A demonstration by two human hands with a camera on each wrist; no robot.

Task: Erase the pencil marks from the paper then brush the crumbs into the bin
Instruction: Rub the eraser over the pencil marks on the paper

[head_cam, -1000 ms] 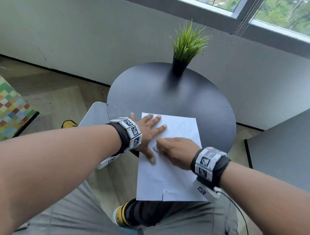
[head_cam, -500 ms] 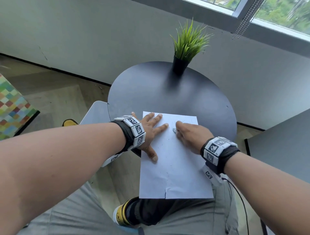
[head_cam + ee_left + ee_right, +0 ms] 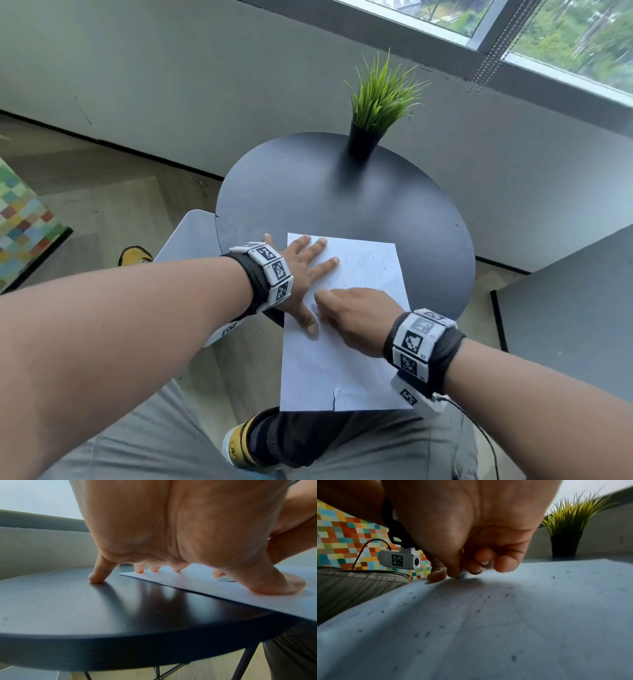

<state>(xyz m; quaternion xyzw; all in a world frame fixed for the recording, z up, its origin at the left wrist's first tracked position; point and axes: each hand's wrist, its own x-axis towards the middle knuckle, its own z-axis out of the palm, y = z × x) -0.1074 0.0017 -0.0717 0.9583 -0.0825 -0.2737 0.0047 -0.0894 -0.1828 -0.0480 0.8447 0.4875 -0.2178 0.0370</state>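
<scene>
A white paper (image 3: 342, 363) lies on the near part of the round black table (image 3: 342, 198) and overhangs its front edge. Faint pencil marks (image 3: 370, 257) show on its far half. My left hand (image 3: 308, 270) presses flat on the paper's left edge with spread fingers; its thumb (image 3: 274, 586) is on the sheet and its little finger (image 3: 97, 579) on the table. My right hand (image 3: 322, 301) pinches a small grey eraser (image 3: 462, 574) against the paper beside the left thumb. Dark eraser crumbs (image 3: 479, 611) are scattered over the sheet.
A potted grass plant (image 3: 380, 102) stands at the table's far edge. A white object (image 3: 191, 236) sits low at the table's left side; what it is I cannot tell. A grey surface (image 3: 565, 308) lies to the right. My knees are under the paper's overhang.
My right hand rubbed away to the paper's far middle half a second ago, and has now come back toward me beside the left thumb. The left hand has stayed pressed flat.
</scene>
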